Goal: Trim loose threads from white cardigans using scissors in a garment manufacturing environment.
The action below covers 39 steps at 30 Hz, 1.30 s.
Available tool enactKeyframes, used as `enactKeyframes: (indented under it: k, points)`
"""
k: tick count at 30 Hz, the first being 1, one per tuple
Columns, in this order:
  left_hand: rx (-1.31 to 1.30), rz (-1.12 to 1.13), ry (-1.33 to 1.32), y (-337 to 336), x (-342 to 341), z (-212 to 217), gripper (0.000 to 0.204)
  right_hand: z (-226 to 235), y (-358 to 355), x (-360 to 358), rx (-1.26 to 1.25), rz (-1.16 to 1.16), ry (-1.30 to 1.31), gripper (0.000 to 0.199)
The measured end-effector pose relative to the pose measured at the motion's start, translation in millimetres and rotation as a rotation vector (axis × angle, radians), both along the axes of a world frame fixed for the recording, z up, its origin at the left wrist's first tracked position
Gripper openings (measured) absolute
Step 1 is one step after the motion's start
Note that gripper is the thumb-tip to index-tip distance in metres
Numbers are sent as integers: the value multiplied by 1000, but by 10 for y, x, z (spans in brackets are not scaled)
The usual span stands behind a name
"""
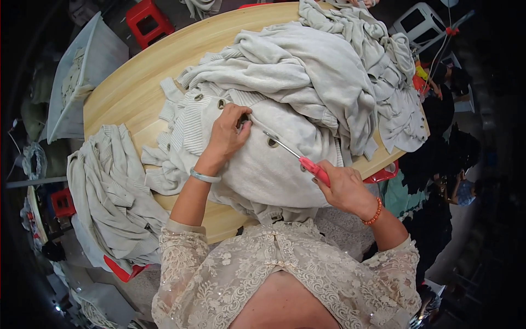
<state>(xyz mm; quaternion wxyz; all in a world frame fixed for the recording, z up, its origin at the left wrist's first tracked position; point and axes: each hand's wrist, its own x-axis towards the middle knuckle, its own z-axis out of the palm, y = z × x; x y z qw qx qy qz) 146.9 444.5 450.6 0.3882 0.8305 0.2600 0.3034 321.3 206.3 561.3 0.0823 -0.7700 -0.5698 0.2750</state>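
A cream knit cardigan (257, 170) with ribbed edges lies spread in front of me, with several dark round buttons along it. My left hand (227, 131) presses on its upper part, thumb and fingers pinched together at the knit beside a button (221, 103). In my right hand (345, 189) is a red-handled tool (315, 169) with a slim metal shaft. Its tip rests at or just above the cloth, near another button (272, 142), pointing toward my left hand. The exact shape of the tip is too small to tell.
A light wooden table (129, 82) bears a large heap of cream knitwear (312, 66) beyond my hands. More knit garments (112, 192) hang over its left edge. A pale plastic bin (104, 49) and a red stool (148, 24) stand past the far left edge.
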Motion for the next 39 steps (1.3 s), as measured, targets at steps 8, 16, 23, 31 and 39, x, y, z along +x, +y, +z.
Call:
enactKeyframes:
  k: [8, 16, 23, 31, 39]
  points:
    - [282, 269, 44, -293, 61, 106, 58, -119, -70, 109, 152, -56, 91, 21]
    - [103, 67, 143, -825, 174, 58, 44, -175, -872, 160, 84, -116, 69, 21]
    - [-116, 67, 211, -750, 204, 72, 26, -393, -654, 58, 87, -124, 113, 28]
    - [502, 112, 130, -1235, 209, 211, 47, -468, -1321, 283, 225, -181, 143, 29]
    - [602, -142, 386, -1492, 531, -125, 24, -535, -1639, 232, 39, -162, 54, 26]
